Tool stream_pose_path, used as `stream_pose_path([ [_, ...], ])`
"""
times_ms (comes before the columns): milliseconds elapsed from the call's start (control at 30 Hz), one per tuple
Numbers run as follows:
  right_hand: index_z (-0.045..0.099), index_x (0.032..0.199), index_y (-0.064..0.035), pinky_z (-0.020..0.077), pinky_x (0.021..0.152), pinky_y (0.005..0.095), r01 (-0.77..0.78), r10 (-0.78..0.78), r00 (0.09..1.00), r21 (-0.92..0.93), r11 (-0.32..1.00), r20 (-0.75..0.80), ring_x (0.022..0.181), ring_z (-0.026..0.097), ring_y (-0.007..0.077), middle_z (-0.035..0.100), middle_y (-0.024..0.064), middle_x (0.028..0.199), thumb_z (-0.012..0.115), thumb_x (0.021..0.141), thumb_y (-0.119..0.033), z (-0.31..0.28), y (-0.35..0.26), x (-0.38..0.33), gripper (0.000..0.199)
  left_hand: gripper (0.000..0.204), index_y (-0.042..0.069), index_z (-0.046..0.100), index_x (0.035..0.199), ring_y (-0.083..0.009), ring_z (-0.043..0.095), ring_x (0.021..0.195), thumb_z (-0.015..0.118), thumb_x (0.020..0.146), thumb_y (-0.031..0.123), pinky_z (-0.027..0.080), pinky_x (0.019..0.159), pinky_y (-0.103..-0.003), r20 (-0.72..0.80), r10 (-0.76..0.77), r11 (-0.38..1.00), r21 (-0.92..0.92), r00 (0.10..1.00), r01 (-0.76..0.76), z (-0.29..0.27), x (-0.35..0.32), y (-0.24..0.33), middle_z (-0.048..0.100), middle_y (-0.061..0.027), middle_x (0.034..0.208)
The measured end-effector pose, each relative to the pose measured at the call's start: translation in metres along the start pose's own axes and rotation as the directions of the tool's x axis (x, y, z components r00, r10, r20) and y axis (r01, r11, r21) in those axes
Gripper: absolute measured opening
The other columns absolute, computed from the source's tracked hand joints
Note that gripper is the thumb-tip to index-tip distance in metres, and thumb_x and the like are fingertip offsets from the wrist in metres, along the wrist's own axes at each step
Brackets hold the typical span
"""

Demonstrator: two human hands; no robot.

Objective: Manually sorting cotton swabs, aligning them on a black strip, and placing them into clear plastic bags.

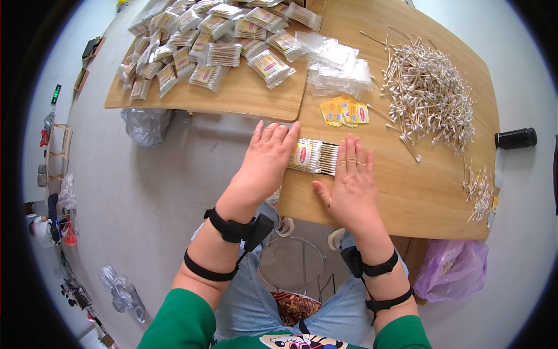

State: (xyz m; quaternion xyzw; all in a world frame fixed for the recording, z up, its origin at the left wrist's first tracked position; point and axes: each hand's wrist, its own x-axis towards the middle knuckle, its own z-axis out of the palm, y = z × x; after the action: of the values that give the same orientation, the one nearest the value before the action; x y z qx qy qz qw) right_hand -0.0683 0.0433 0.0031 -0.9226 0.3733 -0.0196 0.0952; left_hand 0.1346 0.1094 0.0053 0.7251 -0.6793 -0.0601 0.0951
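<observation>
Over the table [407, 200], swabs [328, 159] are overlapped by the outspread right hand [353, 187]; whether the pack [303, 154] is gripped by the left hand [267, 158] cannot be told.

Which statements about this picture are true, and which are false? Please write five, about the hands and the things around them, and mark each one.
1. The row of cotton swabs is between the left hand and the right hand. True.
2. The left hand is closed into a fist. False: its fingers are stretched out.
3. The yellow cards lie nearer to the person than the clear bags. True.
4. The big loose swab pile is left of the clear bags. False: it is to their right.
5. The purple bag is on the tabletop. False: it is below the table edge.
</observation>
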Motion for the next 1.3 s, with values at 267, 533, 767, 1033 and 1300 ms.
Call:
stream_pose_path([
  [267, 0.026, 0.152, 0.0121, 0.0056, 0.125, 0.0506, 0.041, -0.04, 0.999, 0.094, 0.995, -0.015, 0.155, 0.012, 0.0353, 0.02, 0.0263, 0.163, 0.059, 0.091, -0.054, 0.01, -0.026, 0.014, 0.095, 0.071, -0.004, 0.034, 0.151, -0.0299, 0.051, 0.121, 0.055, 0.084, 0.004, 0.032, 0.116, -0.045, -0.027, 0.043, 0.999, 0.029, 0.999, -0.042, 0.011, 0.008, 0.0, 0.056, -0.0131, 0.122],
  [533, 0.03, 0.151, 0.0125, 0.0076, 0.125, 0.0521, 0.088, -0.082, 0.995, 0.142, 0.986, -0.049, 0.154, 0.016, 0.037, 0.025, 0.0291, 0.16, 0.062, 0.09, -0.049, 0.008, -0.039, 0.02, 0.093, 0.074, -0.005, 0.033, 0.152, -0.0306, 0.051, 0.12, 0.057, 0.083, 0.005, 0.033, 0.115, -0.044, -0.017, 0.055, 0.995, 0.09, 0.998, -0.053, 0.013, 0.007, -0.001, 0.055, -0.0141, 0.12],
  [767, 0.033, 0.149, 0.0135, 0.0066, 0.124, 0.0537, 0.061, -0.06, 0.998, 0.087, 0.994, -0.021, 0.153, 0.016, 0.0388, 0.025, 0.029, 0.16, 0.063, 0.088, -0.049, 0.006, -0.047, 0.014, 0.093, 0.072, -0.004, 0.033, 0.152, -0.0286, 0.052, 0.118, 0.055, 0.084, 0.008, 0.033, 0.114, -0.045, -0.038, 0.05, 0.996, 0.077, 0.998, -0.047, 0.013, 0.008, 0.001, 0.055, -0.0132, 0.118],
  [1033, 0.026, 0.147, 0.02, 0.0058, 0.124, 0.0544, 0.054, -0.053, 0.999, 0.147, 0.988, -0.013, 0.153, 0.013, 0.0446, 0.022, 0.0357, 0.158, 0.066, 0.082, -0.048, 0.011, -0.064, 0.022, 0.103, 0.078, 0.0, 0.036, 0.152, -0.0283, 0.053, 0.115, 0.062, 0.079, 0.009, 0.032, 0.114, -0.044, 0.018, 0.021, 0.996, 0.083, 1.0, -0.022, 0.002, 0.006, -0.001, 0.056, -0.0121, 0.113],
  [1300, 0.03, 0.148, 0.0138, 0.0176, 0.122, 0.0552, 0.319, -0.244, 0.94, 0.358, 0.877, -0.24, 0.149, 0.022, 0.0484, 0.025, 0.0348, 0.157, 0.066, 0.085, -0.036, 0.01, -0.072, 0.033, 0.088, 0.071, 0.0, 0.049, 0.139, -0.0272, 0.056, 0.107, 0.072, 0.073, 0.011, 0.039, 0.099, -0.039, -0.018, -0.118, 0.98, 0.162, 0.993, 0.12, -0.064, -0.018, 0.0, 0.059, -0.01, 0.103],
])
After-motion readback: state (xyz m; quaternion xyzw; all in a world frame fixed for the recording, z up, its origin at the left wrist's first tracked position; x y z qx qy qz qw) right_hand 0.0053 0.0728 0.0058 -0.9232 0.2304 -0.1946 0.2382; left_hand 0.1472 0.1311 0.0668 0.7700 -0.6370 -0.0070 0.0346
